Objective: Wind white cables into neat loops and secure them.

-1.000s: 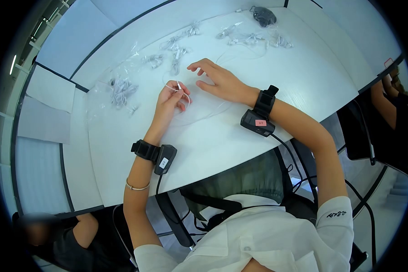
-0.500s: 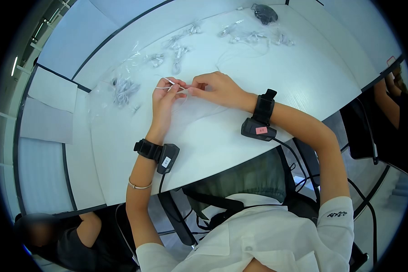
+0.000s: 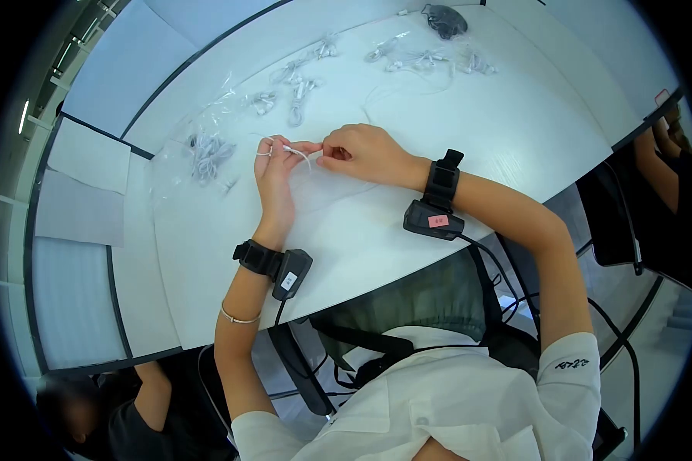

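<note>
A white cable (image 3: pixel 301 156) is looped round the fingers of my left hand (image 3: pixel 275 169), and a short curved length of it hangs beside them. My left fingers are closed on it. My right hand (image 3: pixel 367 157) is closed in a pinch, its fingertips meeting the left fingertips; whatever lies between them is too small to make out. Beyond my right hand, a thin pale strand (image 3: pixel 367 100) curves over the white table (image 3: pixel 346 253). Both wrists carry black straps with small boxes.
A large bundle of white cables (image 3: pixel 207 156) lies at the left. Several bagged cables (image 3: pixel 301 100) are spread toward the back, more (image 3: pixel 427 60) at the back right. A dark bagged item (image 3: pixel 444 21) sits by the far panel. Another person (image 3: pixel 142 403) is at lower left, another's arm at right.
My left fingers have turned and straightened, with the cable now looped nearer the fingertips and its short length curving down to the right. My right fingers have curled in more.
</note>
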Motion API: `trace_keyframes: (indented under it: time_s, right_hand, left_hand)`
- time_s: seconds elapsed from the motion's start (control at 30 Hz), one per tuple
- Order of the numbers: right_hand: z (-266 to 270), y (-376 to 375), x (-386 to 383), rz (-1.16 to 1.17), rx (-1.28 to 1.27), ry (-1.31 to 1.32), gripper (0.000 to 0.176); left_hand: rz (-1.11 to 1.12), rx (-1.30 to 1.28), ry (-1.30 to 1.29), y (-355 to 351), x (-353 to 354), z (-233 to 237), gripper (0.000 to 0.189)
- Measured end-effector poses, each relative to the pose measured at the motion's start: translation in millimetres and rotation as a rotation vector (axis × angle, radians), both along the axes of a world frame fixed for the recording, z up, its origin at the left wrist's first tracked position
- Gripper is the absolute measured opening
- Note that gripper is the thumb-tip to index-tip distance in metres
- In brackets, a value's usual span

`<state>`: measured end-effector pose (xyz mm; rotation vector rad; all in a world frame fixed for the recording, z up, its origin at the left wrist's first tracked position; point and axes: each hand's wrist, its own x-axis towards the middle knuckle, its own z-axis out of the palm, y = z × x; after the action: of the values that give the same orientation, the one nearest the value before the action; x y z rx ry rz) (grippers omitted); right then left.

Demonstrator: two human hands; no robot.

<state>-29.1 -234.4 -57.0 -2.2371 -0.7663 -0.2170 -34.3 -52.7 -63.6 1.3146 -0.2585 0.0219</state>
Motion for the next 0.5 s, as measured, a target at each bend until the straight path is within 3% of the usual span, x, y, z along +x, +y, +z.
trace_keyframes:
  time_s: [0.27, 0.37, 0.5]
  right_hand:
    - [-6.4, 0.3, 5.2, 0.037, -0.013, 0.011, 0.031]
    - [-4.7, 1.2, 4.7, 0.151, 0.021, 0.028, 0.031]
    - [1.7, 4.8, -3.1, 0.242, 0.181, 0.226, 0.025]
  left_hand:
    - [0.021, 0.037, -0.015, -4.7, -3.3, 5.9, 0.024]
    - [0.006, -0.02, -0.015, -5.5, -0.1, 2.2, 0.026]
    - [-0.01, 0.036, -0.028, -3.2, -0.7, 4.6, 0.024]
